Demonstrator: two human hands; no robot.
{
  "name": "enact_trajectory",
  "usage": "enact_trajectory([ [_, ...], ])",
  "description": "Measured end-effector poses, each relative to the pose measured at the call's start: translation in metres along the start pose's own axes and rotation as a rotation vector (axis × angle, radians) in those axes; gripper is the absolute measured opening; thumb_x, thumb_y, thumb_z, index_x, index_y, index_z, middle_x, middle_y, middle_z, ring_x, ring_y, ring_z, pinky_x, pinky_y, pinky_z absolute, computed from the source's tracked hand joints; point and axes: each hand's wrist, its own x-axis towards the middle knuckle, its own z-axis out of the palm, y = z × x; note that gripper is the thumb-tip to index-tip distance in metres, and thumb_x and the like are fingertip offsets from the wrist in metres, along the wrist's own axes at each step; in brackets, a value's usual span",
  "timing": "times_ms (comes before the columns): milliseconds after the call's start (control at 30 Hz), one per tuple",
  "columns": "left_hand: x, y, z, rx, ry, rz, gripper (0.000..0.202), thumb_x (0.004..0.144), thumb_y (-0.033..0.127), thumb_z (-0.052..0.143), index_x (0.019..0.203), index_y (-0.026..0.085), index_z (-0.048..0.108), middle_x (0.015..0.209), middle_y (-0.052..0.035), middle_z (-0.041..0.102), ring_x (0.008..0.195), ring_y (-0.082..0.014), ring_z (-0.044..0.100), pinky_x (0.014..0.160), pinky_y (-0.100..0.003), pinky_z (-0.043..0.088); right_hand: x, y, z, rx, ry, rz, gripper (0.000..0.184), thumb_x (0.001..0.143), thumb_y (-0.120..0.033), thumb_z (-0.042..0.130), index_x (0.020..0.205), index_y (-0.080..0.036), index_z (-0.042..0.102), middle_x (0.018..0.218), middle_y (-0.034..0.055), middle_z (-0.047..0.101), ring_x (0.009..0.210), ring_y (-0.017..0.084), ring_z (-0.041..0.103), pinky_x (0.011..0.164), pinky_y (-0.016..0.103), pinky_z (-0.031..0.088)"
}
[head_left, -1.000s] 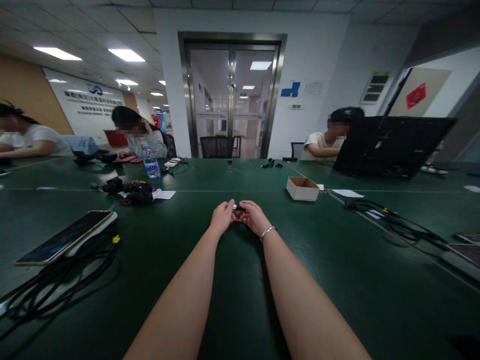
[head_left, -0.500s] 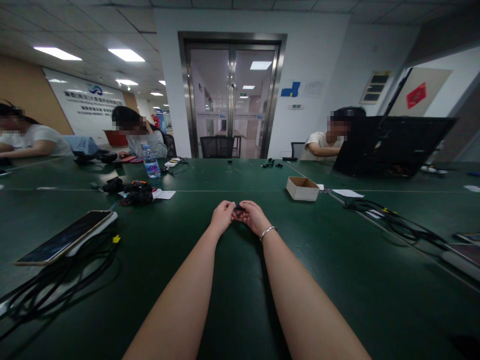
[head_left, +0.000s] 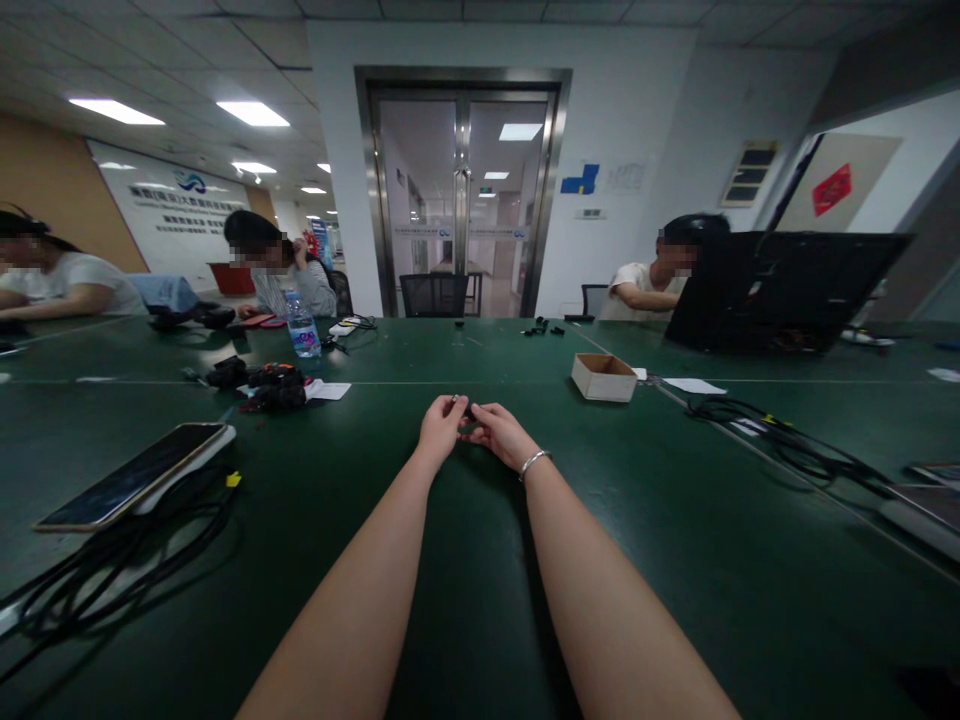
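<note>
Above the green table (head_left: 480,560), my left hand (head_left: 440,432) and my right hand (head_left: 504,434) meet at the fingertips. Between them is a small black piece (head_left: 469,411), mostly covered by the fingers, so its kind is unclear. Both hands pinch it, the left from one side and the right from the other. A silver bangle (head_left: 535,463) circles my right wrist. Nearest to my right hand, beyond it, stands an open cardboard box (head_left: 604,379); its inside floor is hidden.
To the left lie a phone (head_left: 135,475), coiled black cables (head_left: 142,560), a heap of black gear (head_left: 274,385) and a water bottle (head_left: 303,328). Small black pieces (head_left: 541,328) lie farther back. Cables (head_left: 795,440) and a large black screen (head_left: 780,290) are on the right. Several people sit opposite.
My fingers have shifted slightly around the black piece, which now sits a little farther left and at a different tilt. Both hands still hold it in nearly the same place.
</note>
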Motion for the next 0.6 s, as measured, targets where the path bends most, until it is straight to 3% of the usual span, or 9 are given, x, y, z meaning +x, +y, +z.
enact_trajectory([
  [133, -0.006, 0.012, 0.006, -0.27, -0.06, -0.141, 0.022, 0.081, 0.031, 0.065, 0.094, 0.014, 0.06, 0.085, -0.0046, 0.062, 0.057, -0.0062, 0.052, 0.043, -0.014, 0.036, -0.002, 0.003, 0.003, -0.041, -0.012, -0.028, 0.018, 0.082, -0.023, 0.069, 0.079, -0.017, 0.052, 0.064, 0.0001, 0.065, 0.045, 0.008, 0.059, 0.053, 0.02, 0.055],
  [200, -0.009, 0.022, 0.006, -0.364, -0.051, -0.177, 0.017, 0.084, 0.026, 0.062, 0.095, 0.013, 0.06, 0.095, -0.008, 0.064, 0.058, -0.0055, 0.055, 0.044, -0.013, 0.037, -0.005, 0.001, 0.006, -0.082, 0.005, -0.035, 0.018, 0.081, -0.022, 0.07, 0.089, -0.017, 0.054, 0.071, 0.0004, 0.067, 0.046, 0.008, 0.06, 0.053, 0.021, 0.055],
  [333, -0.019, 0.05, -0.01, -0.337, -0.02, -0.185, 0.014, 0.085, 0.024, 0.061, 0.094, 0.014, 0.062, 0.101, -0.0103, 0.065, 0.065, -0.0064, 0.059, 0.05, -0.013, 0.042, -0.017, -0.031, 0.007, -0.154, 0.132, -0.087, 0.034, 0.08, -0.024, 0.069, 0.109, -0.022, 0.051, 0.078, 0.0003, 0.067, 0.049, 0.013, 0.062, 0.048, 0.027, 0.055],
  [400, -0.031, 0.063, -0.033, -0.219, -0.083, -0.165, 0.017, 0.08, 0.026, 0.067, 0.093, 0.015, 0.063, 0.098, -0.0103, 0.066, 0.062, -0.0069, 0.058, 0.048, -0.015, 0.041, -0.029, -0.061, 0.003, -0.135, 0.182, -0.187, 0.028, 0.083, -0.024, 0.064, 0.108, -0.022, 0.052, 0.078, 0.0004, 0.067, 0.055, 0.013, 0.064, 0.052, 0.027, 0.056],
  [500, -0.068, 0.073, -0.087, -0.047, -0.185, -0.2, 0.024, 0.071, 0.028, 0.074, 0.09, 0.018, 0.066, 0.091, -0.0092, 0.068, 0.056, -0.0088, 0.055, 0.044, -0.017, 0.039, -0.058, -0.109, -0.004, -0.172, 0.195, -0.346, 0.019, 0.086, -0.026, 0.058, 0.104, -0.022, 0.055, 0.079, 0.0013, 0.067, 0.062, 0.013, 0.064, 0.061, 0.03, 0.057],
  [600, -0.127, 0.074, -0.152, 0.087, -0.16, -0.316, 0.027, 0.063, 0.029, 0.077, 0.087, 0.024, 0.066, 0.083, -0.0051, 0.068, 0.052, -0.0109, 0.054, 0.04, -0.019, 0.038, -0.108, -0.149, -0.01, -0.506, 0.155, -0.433, 0.026, 0.082, -0.035, 0.064, 0.104, -0.022, 0.059, 0.081, 0.0045, 0.067, 0.065, 0.016, 0.064, 0.062, 0.032, 0.056],
])
